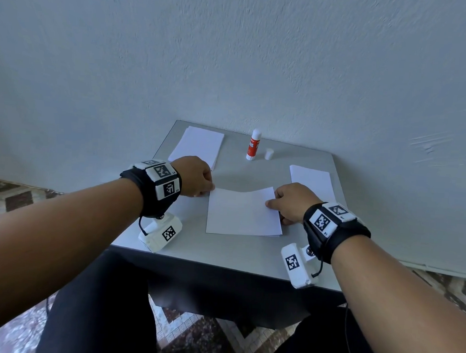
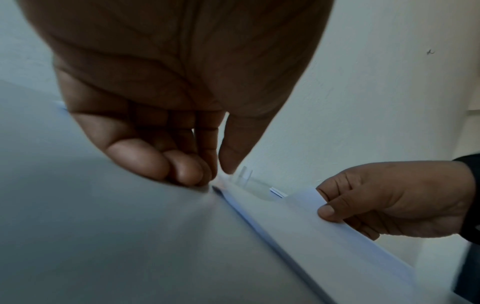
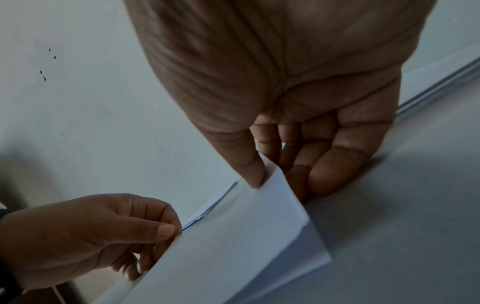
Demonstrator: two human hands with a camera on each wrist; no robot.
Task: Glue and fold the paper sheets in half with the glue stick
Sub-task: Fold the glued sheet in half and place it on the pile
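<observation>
Two hands pinch folded sheet [image 1: 243, 212] corners — left hand [image 1: 196, 177] at 10 o'clock, right hand [image 1: 292, 203] at 2 — aligning edges; glue stick [image 1: 253, 145] parked uncapped at 12.

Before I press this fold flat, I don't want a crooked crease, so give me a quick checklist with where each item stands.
1. Left hand pinches the far left corner of the sheet: ok.
2. Right hand pinches the far right corner: ok.
3. Top flap's far edge lying flat: not ok, it sags between the corners.
4. Near edge down on the table: ok.
5. Glue spread inside the fold: cannot tell, hidden.
6. Glue stick and its cap stand clear of the sheet: ok.
</observation>
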